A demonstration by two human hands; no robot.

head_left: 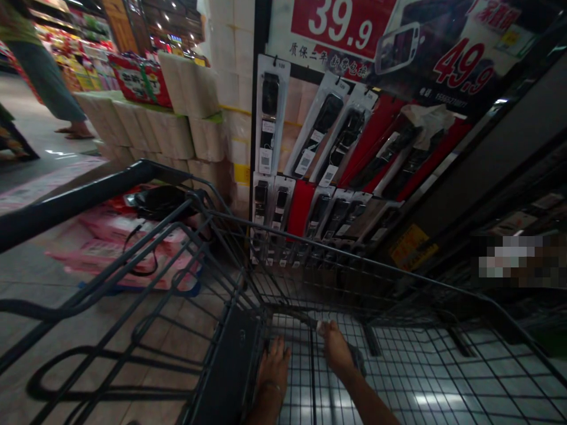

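right hand (337,349) looks pinched on a small pale thing (321,328) low in the shopping cart (71,202), can't tell what it is. left hand (274,361) is near it, fingers loose, seemingly holding nothing. i'd brace with the left, keep that pinch steady.

Cart (71,202): both hands inside. Right hand (335,347) closed on dark strap (305,319); left hand (274,361), fingers extended, near dark panel (228,366). Beyond: hanging packs (269,97) below price sign (341,26); stacked paper rolls (170,133) further left.
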